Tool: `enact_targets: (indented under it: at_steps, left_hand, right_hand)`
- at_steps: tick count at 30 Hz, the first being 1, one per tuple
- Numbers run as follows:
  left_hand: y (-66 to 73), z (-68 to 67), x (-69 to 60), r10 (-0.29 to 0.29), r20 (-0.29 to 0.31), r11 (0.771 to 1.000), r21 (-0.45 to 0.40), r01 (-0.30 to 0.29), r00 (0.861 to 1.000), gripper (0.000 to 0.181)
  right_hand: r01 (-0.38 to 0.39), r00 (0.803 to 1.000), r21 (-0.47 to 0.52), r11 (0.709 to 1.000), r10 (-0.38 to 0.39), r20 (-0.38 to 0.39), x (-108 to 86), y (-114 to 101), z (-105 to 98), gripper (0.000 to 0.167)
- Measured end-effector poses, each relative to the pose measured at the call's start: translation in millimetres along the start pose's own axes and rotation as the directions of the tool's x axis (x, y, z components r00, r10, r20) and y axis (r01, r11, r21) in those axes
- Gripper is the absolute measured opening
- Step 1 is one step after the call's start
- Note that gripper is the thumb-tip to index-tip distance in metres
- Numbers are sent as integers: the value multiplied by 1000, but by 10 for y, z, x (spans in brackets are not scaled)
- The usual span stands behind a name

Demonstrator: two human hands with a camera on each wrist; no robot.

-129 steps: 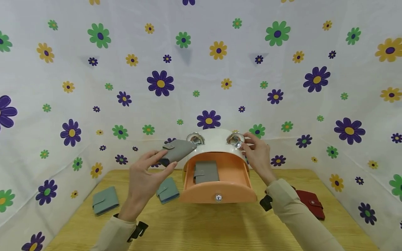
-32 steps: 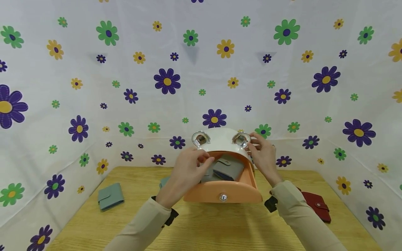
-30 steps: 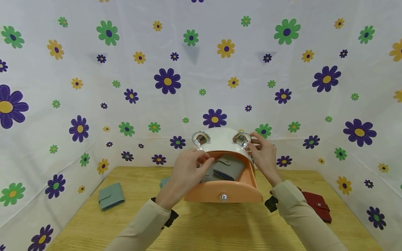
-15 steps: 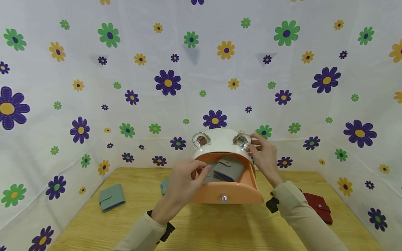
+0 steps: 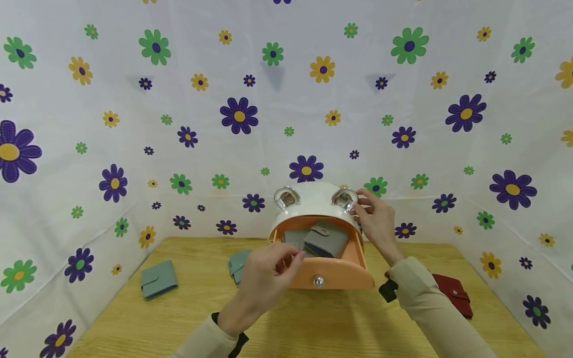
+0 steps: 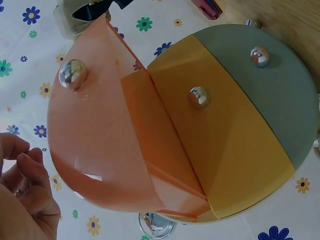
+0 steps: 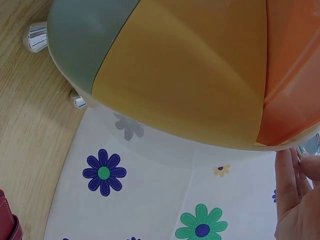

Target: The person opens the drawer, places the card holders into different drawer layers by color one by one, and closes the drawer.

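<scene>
A small white cabinet [image 5: 313, 199] with two silver ear-like rings has its orange top drawer [image 5: 342, 273] pulled out. Inside, one grey wallet [image 5: 327, 241] lies tilted, partly over another grey wallet [image 5: 294, 237]. My left hand [image 5: 266, 278] hovers before the drawer's left front, fingers loosely bent and holding nothing; in the left wrist view it is apart from the orange front. With thumb and fingers, my right hand [image 5: 377, 223] grips the right silver ring [image 5: 344, 199]. The right wrist view shows that hand [image 7: 300, 200] only at its edge.
Two green wallets rest on the wooden table, one at far left [image 5: 159, 280] and one [image 5: 237, 263] beside the cabinet, partly behind my left hand. A red wallet [image 5: 454, 294] lies at right, partly behind my sleeve. Yellow [image 6: 215, 120] and green [image 6: 265, 75] lower drawers are closed.
The grey wallet held by my left hand seconds ago now lies in the drawer. That hand has since drawn back, down and towards me. My right hand has stayed on the ring.
</scene>
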State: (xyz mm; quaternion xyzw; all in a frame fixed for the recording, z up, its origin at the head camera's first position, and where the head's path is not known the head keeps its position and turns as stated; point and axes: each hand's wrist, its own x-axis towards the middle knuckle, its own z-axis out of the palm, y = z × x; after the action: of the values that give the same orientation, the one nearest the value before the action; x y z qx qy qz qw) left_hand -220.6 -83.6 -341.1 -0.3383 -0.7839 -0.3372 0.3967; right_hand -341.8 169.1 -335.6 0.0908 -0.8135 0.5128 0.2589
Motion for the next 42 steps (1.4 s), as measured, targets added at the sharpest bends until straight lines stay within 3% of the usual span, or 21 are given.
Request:
enact_targets:
  at_steps: [11, 15, 19, 25, 29, 35, 40, 42]
  left_hand:
    - [33, 92, -128, 74, 118, 994, -92, -64, 990, 4]
    - [49, 158, -181, 156, 136, 988, -27, -154, 978, 8]
    - [48, 223, -228, 268, 118, 955, 102, -280, 956, 17]
    - [33, 280, -248, 370, 132, 891, 230, -391, 920, 11]
    - [31, 308, -267, 423, 146, 847, 288, -447, 894, 26]
    - [28, 333, -301, 420, 153, 828, 339, -447, 894, 27]
    - [1, 353, -297, 396, 124, 838, 357, -413, 910, 12]
    - [-16, 358, -287, 385, 112, 843, 361, -399, 916, 15]
  right_hand:
    - [8, 1000, -14, 1000, -8, -2, -1, -3, -1, 32]
    - [10, 1000, -18, 1000, -10, -5, 3, -4, 1, 32]
    - [1, 1000, -14, 1000, -1, -1, 3, 2, 3, 32]
    - [13, 1000, -1, 1000, -13, -7, 4, 6, -17, 32]
    - [4, 1000, -7, 1000, -4, -10, 3, 6, -16, 32]
    - [-9, 1000, -18, 1000, 9, -3, 0, 6, 7, 34]
    - [-7, 1000, 2, 1000, 7, -8, 7, -1, 5, 33]
    - [-9, 1000, 3, 1000, 9, -6, 10, -3, 5, 33]
